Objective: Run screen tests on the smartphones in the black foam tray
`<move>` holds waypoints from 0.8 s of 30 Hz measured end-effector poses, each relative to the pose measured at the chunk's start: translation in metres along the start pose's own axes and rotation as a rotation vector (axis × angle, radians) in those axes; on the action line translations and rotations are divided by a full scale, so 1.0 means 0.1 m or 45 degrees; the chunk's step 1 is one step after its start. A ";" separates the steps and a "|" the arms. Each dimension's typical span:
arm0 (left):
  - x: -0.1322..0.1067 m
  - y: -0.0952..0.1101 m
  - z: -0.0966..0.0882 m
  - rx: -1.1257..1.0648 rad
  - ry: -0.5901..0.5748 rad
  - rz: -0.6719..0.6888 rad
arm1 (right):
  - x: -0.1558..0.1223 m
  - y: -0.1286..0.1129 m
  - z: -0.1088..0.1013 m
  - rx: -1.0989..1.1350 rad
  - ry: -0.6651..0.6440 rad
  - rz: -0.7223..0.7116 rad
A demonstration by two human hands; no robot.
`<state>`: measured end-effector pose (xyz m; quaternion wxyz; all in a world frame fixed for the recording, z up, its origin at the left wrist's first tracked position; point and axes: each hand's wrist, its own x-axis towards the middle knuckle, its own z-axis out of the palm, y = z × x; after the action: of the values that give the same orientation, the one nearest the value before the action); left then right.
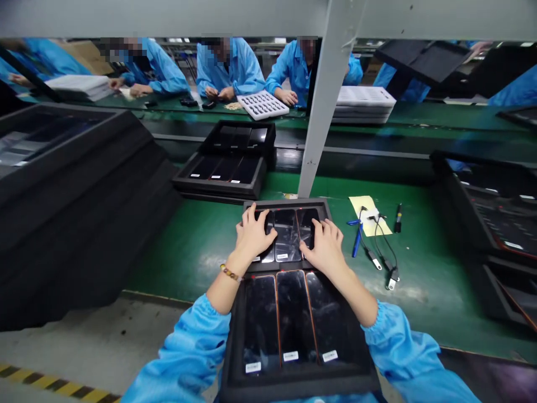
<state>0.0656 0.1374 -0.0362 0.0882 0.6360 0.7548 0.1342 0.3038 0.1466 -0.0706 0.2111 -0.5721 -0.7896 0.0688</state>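
A black foam tray (286, 204) lies on the green bench with three dark-screened smartphones side by side in it. My left hand (251, 232) reaches over the left smartphone (266, 257), thumb at its right side and fingers toward its top, closed on it. On the right smartphone (307, 219) my right hand (325, 246) has its thumb at the left edge and bent fingers across the other side. Between them the middle smartphone (286, 235) shows a white label. Nearer me, a second foam tray (293, 386) holds three more smartphones with orange edges, tilted toward my body.
Stacked phone trays (218, 187) stand behind on the left; more trays (470, 224) are at the right. A grey post (316, 112) rises behind my tray. Cables (384, 246), a blue pen (357, 240) and a black marker (398, 218) lie right. Co-workers in blue sit opposite.
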 end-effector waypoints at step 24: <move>0.00 -0.06 0.00 0.003 0.075 0.015 | 0.06 -0.09 -0.12 -0.090 0.035 0.116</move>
<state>0.0597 0.1366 -0.0380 0.0644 0.6363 0.7535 0.1524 0.2998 0.1477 -0.0549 0.1984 -0.6153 -0.7617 0.0426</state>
